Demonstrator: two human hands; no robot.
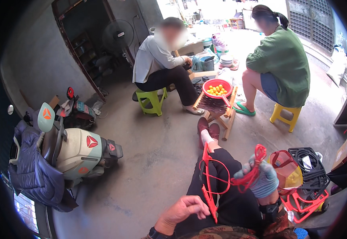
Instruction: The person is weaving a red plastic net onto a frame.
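My right hand [265, 181], in a grey-blue knitted glove, is closed around a looped bundle of red cord [257, 161] above my right thigh. Loops of the cord run left to a long, narrow red plastic frame [210, 195] lying upright along my lap. Bare and loosely bent, my left hand [186, 211] hovers beside the frame's lower end, its fingers slightly apart and nothing visible in them. Part of the frame is hidden by the fingertips and the dark trousers [229, 199] under it.
Right of my leg lie a red-yellow bag [285, 169], black plastic frames [309, 171] and red frames [305, 205]. Ahead, a red colander [211, 83] of orange fruit sits on a wooden rack [227, 113] between two seated people. A scooter [80, 153] stands left.
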